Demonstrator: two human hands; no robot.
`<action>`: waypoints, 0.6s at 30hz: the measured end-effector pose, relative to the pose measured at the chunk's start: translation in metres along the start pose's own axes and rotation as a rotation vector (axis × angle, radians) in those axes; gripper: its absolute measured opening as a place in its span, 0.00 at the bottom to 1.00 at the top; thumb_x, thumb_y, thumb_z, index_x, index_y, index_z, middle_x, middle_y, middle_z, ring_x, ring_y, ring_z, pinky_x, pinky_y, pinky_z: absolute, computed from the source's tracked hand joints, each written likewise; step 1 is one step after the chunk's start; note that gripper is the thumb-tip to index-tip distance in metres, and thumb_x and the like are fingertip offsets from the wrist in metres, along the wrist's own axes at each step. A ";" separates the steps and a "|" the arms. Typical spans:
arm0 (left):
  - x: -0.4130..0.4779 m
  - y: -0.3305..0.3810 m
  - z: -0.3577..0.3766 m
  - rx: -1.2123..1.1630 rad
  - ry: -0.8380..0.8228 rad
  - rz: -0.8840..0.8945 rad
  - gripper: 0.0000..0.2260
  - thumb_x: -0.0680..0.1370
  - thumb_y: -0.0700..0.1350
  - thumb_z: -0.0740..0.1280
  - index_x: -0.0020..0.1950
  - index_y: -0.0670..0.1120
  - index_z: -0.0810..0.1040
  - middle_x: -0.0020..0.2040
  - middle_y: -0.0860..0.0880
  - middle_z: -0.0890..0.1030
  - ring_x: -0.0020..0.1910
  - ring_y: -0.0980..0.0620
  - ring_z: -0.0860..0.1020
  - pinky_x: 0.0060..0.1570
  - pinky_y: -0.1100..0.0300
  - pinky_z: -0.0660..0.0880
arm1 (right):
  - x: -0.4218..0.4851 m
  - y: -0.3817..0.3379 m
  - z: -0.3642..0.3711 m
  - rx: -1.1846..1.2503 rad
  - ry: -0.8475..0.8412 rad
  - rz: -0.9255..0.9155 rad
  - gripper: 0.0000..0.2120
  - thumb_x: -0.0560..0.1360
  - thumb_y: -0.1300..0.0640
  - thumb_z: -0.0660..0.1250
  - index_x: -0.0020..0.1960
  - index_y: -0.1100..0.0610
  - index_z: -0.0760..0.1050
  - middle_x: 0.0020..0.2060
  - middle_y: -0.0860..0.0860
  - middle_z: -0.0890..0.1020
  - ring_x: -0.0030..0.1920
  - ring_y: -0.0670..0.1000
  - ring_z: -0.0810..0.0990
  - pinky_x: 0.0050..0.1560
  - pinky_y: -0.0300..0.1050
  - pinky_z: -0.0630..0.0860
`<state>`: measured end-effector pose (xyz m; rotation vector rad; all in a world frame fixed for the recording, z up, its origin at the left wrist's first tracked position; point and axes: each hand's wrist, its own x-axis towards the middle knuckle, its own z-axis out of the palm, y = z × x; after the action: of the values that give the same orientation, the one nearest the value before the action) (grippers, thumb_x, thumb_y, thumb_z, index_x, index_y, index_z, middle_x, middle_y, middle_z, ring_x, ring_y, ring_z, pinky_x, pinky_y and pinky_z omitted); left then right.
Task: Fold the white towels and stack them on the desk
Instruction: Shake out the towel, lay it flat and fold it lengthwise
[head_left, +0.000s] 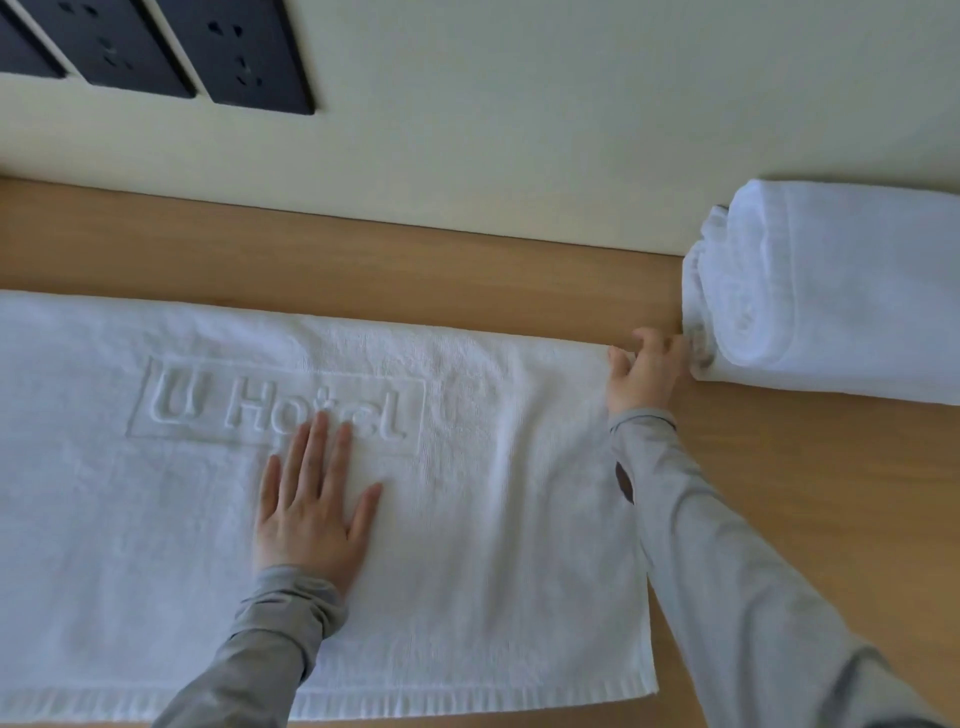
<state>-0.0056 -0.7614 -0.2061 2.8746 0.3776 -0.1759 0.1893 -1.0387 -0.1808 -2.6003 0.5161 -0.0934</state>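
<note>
Under the flat, open-fingered left hand (311, 499) lay the soft, limp towel (493, 467), whose far corner the right hand (644, 374) pinched, probably the best hold.

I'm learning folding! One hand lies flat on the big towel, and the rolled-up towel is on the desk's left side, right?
Not quite: the head view shows the rolled-up towel on the right side of the desk. The left hand does lie flat on the big towel.

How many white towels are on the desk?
2. The spread towel lies under the left hand; the rolled towel is at the right, by the wall. Others may be hidden.
</note>
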 end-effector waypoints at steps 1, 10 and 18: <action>0.000 0.000 0.001 0.006 -0.001 0.001 0.32 0.77 0.63 0.46 0.77 0.49 0.51 0.78 0.49 0.53 0.76 0.50 0.52 0.74 0.47 0.50 | -0.013 -0.008 0.002 -0.087 0.082 -0.028 0.14 0.76 0.58 0.64 0.61 0.61 0.73 0.60 0.61 0.73 0.61 0.60 0.71 0.61 0.52 0.65; -0.001 -0.006 0.003 0.007 0.004 0.028 0.31 0.77 0.63 0.45 0.77 0.49 0.51 0.77 0.47 0.54 0.76 0.49 0.53 0.73 0.47 0.51 | -0.157 -0.031 0.054 -0.269 -0.328 -0.890 0.26 0.79 0.48 0.52 0.75 0.55 0.59 0.75 0.50 0.59 0.76 0.50 0.54 0.73 0.59 0.55; -0.001 -0.003 0.003 0.005 0.003 0.023 0.32 0.77 0.63 0.45 0.78 0.49 0.49 0.78 0.48 0.51 0.76 0.49 0.50 0.74 0.48 0.47 | -0.082 0.031 0.006 -0.383 -0.104 -0.314 0.29 0.81 0.47 0.47 0.76 0.63 0.49 0.76 0.59 0.51 0.77 0.57 0.47 0.75 0.59 0.45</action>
<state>-0.0073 -0.7593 -0.2097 2.8835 0.3452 -0.1684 0.1037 -1.0305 -0.1981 -3.0224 0.0872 0.0429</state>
